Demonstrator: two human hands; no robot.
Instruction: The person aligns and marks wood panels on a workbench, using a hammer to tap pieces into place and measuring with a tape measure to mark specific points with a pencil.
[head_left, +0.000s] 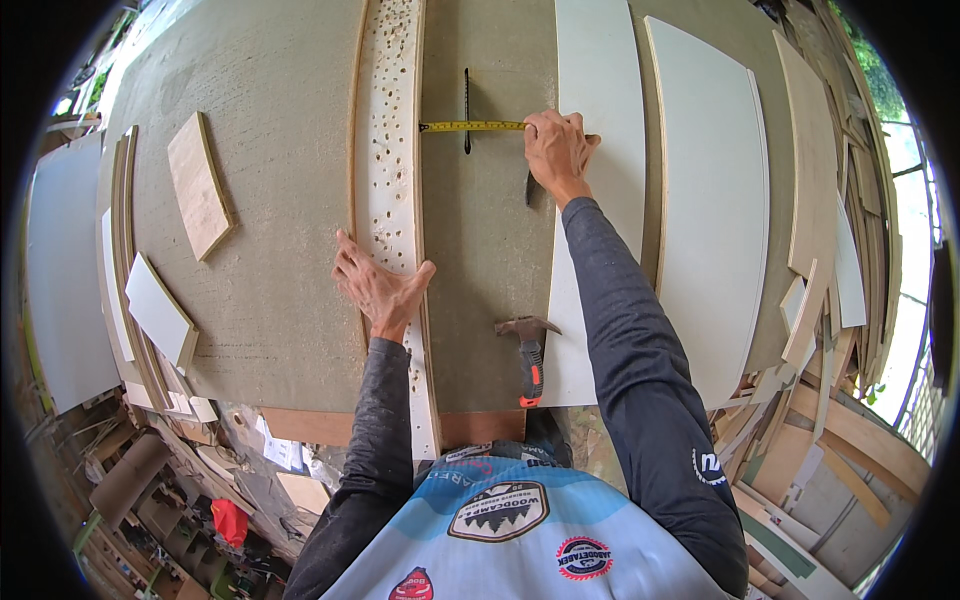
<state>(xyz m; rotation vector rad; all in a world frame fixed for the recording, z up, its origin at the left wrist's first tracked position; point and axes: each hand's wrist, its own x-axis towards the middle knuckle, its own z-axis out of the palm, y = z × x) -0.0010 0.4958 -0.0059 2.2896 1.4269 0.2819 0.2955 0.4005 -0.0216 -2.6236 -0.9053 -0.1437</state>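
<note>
A yellow tape measure point(474, 126) stretches across the grey-brown tabletop, its end at the right edge of a long white strip board point(392, 170) dotted with many small holes. My right hand point(560, 150) is closed around the tape's right end, over the left edge of a plain white board point(604, 70); the case is mostly hidden. My left hand point(380, 290) rests across the holed board, fingers spread to its left edge and thumb at its right edge. A thin black rod point(467, 88) lies under the tape. Below my right hand a dark pointed piece point(529, 190) shows.
A claw hammer point(530, 360) with a black and orange handle lies near the front edge. Wider white panels point(710, 200) and a bare wood panel point(808, 150) lie to the right. At left are a small plywood piece point(200, 185), a white offcut point(160, 312) and narrow strips point(130, 230).
</note>
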